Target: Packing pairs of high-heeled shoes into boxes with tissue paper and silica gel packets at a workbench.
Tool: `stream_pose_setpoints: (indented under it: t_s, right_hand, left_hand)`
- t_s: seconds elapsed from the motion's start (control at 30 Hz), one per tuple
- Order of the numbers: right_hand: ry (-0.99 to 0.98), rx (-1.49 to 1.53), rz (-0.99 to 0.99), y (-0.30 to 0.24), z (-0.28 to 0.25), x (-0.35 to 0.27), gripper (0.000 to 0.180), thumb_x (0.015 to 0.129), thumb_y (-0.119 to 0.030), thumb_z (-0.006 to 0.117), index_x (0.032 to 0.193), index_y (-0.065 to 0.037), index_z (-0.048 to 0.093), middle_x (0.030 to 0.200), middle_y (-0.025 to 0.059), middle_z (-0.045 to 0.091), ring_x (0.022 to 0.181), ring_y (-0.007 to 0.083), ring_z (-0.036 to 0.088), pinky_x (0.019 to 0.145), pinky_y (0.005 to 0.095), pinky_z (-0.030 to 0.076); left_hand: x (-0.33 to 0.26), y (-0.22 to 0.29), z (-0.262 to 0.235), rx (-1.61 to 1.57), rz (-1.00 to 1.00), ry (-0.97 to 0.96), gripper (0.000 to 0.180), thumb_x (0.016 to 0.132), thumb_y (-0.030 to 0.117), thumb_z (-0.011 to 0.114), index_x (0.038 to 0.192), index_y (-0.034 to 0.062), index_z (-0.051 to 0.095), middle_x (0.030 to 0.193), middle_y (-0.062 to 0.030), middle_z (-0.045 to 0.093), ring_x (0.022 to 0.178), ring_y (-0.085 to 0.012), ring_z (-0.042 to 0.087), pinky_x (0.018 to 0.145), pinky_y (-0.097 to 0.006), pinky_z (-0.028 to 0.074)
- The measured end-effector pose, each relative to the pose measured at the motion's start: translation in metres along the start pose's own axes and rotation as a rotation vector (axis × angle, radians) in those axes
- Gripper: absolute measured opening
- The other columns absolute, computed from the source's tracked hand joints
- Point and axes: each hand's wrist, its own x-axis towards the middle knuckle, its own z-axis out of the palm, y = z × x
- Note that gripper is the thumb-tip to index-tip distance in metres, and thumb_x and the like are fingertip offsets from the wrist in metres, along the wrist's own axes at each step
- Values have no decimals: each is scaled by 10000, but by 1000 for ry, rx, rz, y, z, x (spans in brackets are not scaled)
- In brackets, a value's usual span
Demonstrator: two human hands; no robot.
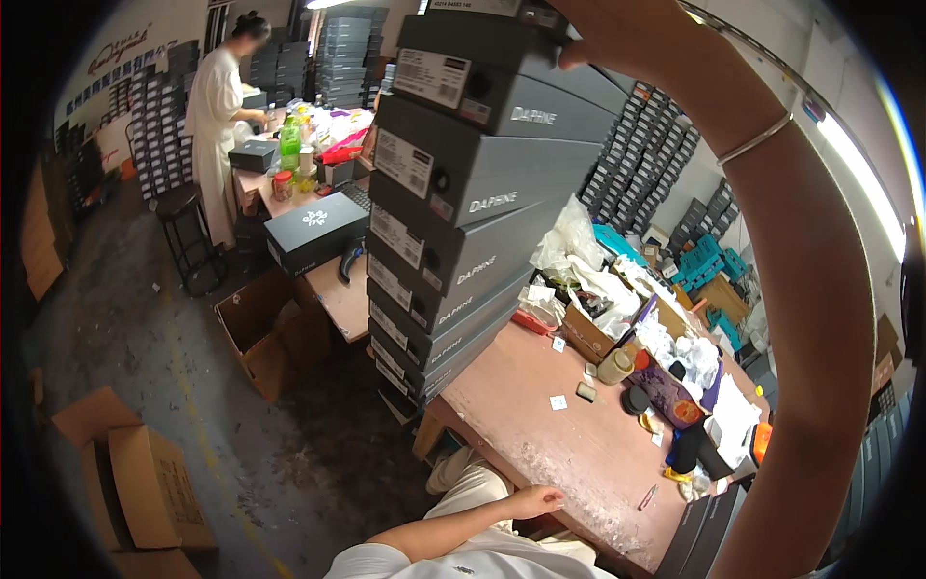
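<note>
Right hand [617,34] fingers gripping top grey cardboard shoebox [482,39]; left hand [535,502] fingers curled on worn wooden table [569,444].

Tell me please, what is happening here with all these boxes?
A person steadies a tall stack of grey shoe boxes on a wooden table. The right hand reaches up to the top box, with a bracelet on that wrist. The left hand rests at the table's near edge, holding nothing. Farther back, another person in white works at a cluttered table.
</note>
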Motion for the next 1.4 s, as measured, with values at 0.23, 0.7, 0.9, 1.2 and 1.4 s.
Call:
stream_pose_setpoints:
  t_s: [0.23,0.7,0.9,1.2,1.4]
  right_hand:
    - [187,252,313,55,15,-235,463,706,-165,789,1097,-92,553,1414,193,373,1254,401,410,975,499,420]
    - [-492,1312,1733,-329,-115,-575,389,812,-237,723,1090,2,592,1317,231,455,1229,365,464,990,416,441]
    - [-931,1753,2421,-341,-74,-620,538,828,-340,718,1162,47,550,1009,165,629,929,216,609,835,340,486]
    - [559,2136,2970,-267,-62,-592,413,894,-331,630,1192,-50,574,1112,70,633,1008,182,608,856,346,511]
    - [-450,2317,2289,-316,-32,-490,295,844,-214,703,1028,-60,532,955,55,598,910,216,614,816,362,513]
  left_hand:
    - [14,129,-30,-281,268,175,411,917,177,632,1268,0,511,1275,-124,527,1095,-176,549,921,-310,469]
    - [78,-33,-46,150,-208,346,457,989,336,482,1316,18,483,1210,-124,588,1074,-230,574,919,-367,462]
    - [41,42,-6,-779,-371,338,545,952,426,520,1320,25,480,1289,-98,536,1211,-213,477,1033,-367,366]
    - [59,59,-22,-446,-228,475,659,933,439,544,1446,84,333,1438,-100,402,1336,-217,351,1103,-436,232]
    - [51,126,-109,-268,-65,116,930,818,546,626,1494,65,207,1469,-192,326,1366,-259,320,1119,-409,212]
